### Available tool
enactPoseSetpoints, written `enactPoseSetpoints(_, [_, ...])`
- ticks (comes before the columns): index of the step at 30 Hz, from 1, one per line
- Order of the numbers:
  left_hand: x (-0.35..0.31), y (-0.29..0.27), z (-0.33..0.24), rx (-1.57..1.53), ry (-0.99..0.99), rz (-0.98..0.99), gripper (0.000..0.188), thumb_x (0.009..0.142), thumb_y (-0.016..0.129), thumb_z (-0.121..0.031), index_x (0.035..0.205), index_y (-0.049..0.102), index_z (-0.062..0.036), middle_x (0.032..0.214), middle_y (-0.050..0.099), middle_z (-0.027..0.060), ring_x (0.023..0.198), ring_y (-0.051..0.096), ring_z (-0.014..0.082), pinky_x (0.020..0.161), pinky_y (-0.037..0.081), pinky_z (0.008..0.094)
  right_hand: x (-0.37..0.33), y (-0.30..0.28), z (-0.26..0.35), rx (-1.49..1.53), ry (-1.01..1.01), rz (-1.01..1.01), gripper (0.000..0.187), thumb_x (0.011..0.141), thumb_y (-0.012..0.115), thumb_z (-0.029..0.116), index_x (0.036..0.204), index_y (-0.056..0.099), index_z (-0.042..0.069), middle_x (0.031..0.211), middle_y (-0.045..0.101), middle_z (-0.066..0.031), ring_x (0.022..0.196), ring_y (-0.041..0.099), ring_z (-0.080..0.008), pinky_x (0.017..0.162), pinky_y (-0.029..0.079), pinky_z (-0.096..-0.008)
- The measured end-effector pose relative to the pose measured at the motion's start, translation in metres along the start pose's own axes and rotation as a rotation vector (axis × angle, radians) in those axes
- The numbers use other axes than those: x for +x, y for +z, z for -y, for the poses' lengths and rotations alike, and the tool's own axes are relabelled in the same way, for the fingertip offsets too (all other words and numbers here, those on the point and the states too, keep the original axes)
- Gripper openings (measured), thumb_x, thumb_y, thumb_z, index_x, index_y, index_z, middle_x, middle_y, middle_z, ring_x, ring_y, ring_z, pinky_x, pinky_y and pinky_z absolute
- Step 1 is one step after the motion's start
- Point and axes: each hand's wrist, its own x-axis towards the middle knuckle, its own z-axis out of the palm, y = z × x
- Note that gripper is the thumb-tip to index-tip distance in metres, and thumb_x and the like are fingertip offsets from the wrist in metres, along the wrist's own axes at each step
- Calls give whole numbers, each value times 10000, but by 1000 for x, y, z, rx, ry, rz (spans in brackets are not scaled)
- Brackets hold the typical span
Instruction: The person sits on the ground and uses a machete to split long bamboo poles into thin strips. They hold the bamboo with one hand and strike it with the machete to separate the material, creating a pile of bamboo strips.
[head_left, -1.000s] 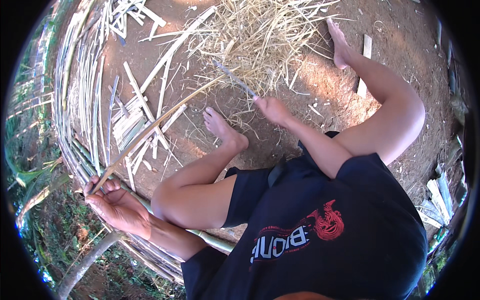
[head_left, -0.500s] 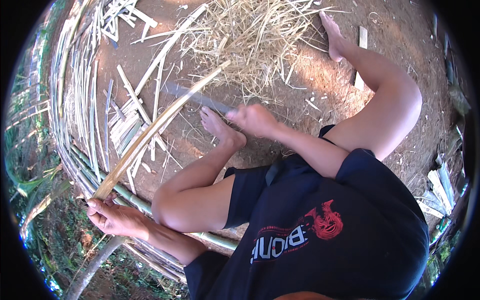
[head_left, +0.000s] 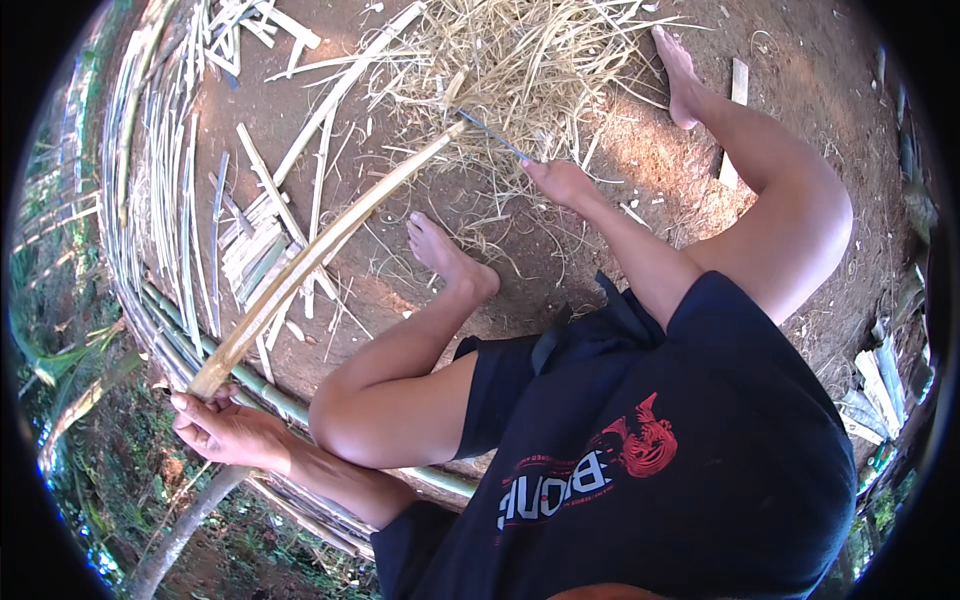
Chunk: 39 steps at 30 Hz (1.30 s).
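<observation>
A long split bamboo strip (head_left: 325,243) slants from the lower left up toward the middle. My left hand (head_left: 235,430) is closed round its near end. My right hand (head_left: 558,183) grips a long-bladed knife (head_left: 492,134), seen nearly edge-on; its handle is hidden in my fist. The blade's tip lies close to the strip's far end; whether they touch I cannot tell. Just past that end is a short pale piece (head_left: 456,84), perhaps in the air or on the shavings.
A heap of pale shavings (head_left: 540,70) covers the ground ahead. Cut bamboo pieces (head_left: 255,250) lie beyond the strip, and long thin strips (head_left: 160,170) line the left side. Green bamboo poles (head_left: 275,398) run beside my left knee. A flat slat (head_left: 735,110) rests near my right foot.
My right hand has swung the knife forward and right, from across the strip to beyond its far end. A short piece now shows there. My left hand stays closed on the strip.
</observation>
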Motion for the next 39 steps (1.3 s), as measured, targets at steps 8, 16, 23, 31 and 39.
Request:
enactPoseSetpoints(8, [-13,5,-14,27,-11,-36,323,952,625,-240,767,401,-100,638,524,56,537,475,113,493,402,227,-91,74,39,38,-832,-63,554,913,519,546,848,642,10,644,627,-218,614,638,-382,608,513,-463])
enactPoseSetpoints(16, [-8,-3,-16,50,2,-42,306,941,648,-235,777,425,-102,661,494,13,570,447,94,524,355,237,-13,24,22,-151,-317,27,591,1008,331,521,851,634,39,702,632,-149,615,620,-285,608,514,-435])
enactPoseSetpoints(23, [-3,-12,-16,62,-23,-68,300,941,639,-267,781,445,-105,641,539,35,540,470,90,488,385,223,29,35,-20,-24,-302,-70,675,978,322,591,919,657,8,807,655,-227,795,654,-357,738,508,-481])
enactPoseSetpoints(31, [-15,9,-15,514,-68,-104,260,964,575,-299,1013,565,-44,919,605,130,910,614,226,862,557,407,52,26,-47,-209,-100,-115,688,963,315,610,1037,650,13,1030,672,-231,1010,645,-368,908,487,-461])
enactPoseSetpoints(39, [37,-22,-45,-346,106,112,232,947,609,-187,1069,562,5,1010,658,170,971,656,282,916,548,403,-17,35,15,-254,-504,-374,771,917,540,502,1470,294,25,1472,324,-260,1371,343,-350,1083,345,-499])
